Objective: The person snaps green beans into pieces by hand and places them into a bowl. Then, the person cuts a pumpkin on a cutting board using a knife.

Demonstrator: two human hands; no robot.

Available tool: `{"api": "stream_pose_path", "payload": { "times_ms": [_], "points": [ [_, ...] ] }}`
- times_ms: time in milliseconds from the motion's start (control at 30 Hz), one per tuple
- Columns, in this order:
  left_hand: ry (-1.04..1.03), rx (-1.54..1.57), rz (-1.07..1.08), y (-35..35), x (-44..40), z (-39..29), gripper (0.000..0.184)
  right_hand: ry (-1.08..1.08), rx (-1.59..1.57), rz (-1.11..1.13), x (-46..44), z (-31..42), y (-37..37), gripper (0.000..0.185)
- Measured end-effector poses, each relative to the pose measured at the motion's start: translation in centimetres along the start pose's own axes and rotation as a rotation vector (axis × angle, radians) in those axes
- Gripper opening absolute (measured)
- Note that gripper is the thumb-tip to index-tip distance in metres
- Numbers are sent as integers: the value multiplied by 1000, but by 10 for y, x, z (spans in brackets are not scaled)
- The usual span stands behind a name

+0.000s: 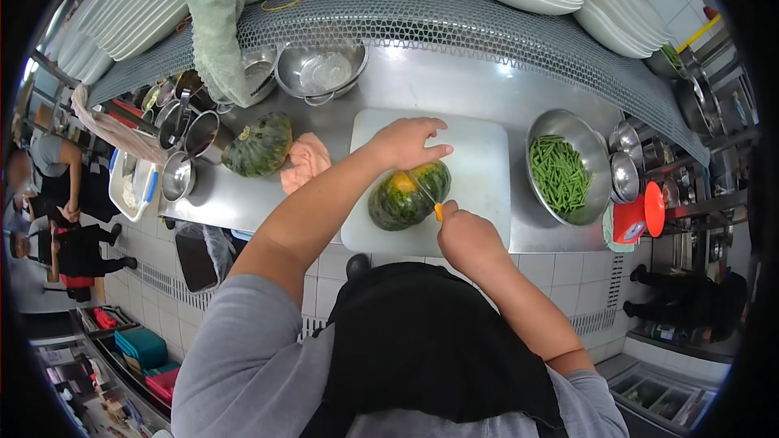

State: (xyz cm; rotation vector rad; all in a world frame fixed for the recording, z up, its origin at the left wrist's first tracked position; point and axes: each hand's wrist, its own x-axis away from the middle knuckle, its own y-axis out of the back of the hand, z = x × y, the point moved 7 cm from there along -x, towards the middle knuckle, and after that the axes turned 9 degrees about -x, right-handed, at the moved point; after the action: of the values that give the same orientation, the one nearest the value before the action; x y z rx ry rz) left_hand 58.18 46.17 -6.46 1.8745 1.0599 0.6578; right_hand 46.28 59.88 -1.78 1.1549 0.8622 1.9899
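Note:
A green pumpkin with an orange-yellow patch [389,207] lies on the white cutting board [484,154]. My right hand [469,237] is closed round the yellow-orange handle of a knife [438,211]. The blade of this knife meets the pumpkin's top; how deep it sits I cannot tell. Stretched out over the pumpkin's far side is my left hand [410,143], fingers apart and holding nothing. Whether its palm touches the rind is hidden. To the left, a second, whole pumpkin [261,146] rests on the steel counter beside a crumpled orange-pink cloth [307,164].
A steel bowl of cut green beans [560,174] stands right of the board, near a red scale [629,223]. Steel bowls [320,73] and pots line the back left. Overhead, a mesh-covered shelf [389,20] carries stacked white plates and a hanging green towel [213,24]. Other people stand far left.

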Motion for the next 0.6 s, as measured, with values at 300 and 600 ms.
{"api": "stream_pose_path", "payload": {
  "times_ms": [300,600],
  "points": [
    [57,37,53,-20,-5,14,63,-5,16,20,-7,3,5,17],
    [-14,-62,11,-37,-3,21,65,-49,-30,6,-27,-18,-43,20]
  ]
}}
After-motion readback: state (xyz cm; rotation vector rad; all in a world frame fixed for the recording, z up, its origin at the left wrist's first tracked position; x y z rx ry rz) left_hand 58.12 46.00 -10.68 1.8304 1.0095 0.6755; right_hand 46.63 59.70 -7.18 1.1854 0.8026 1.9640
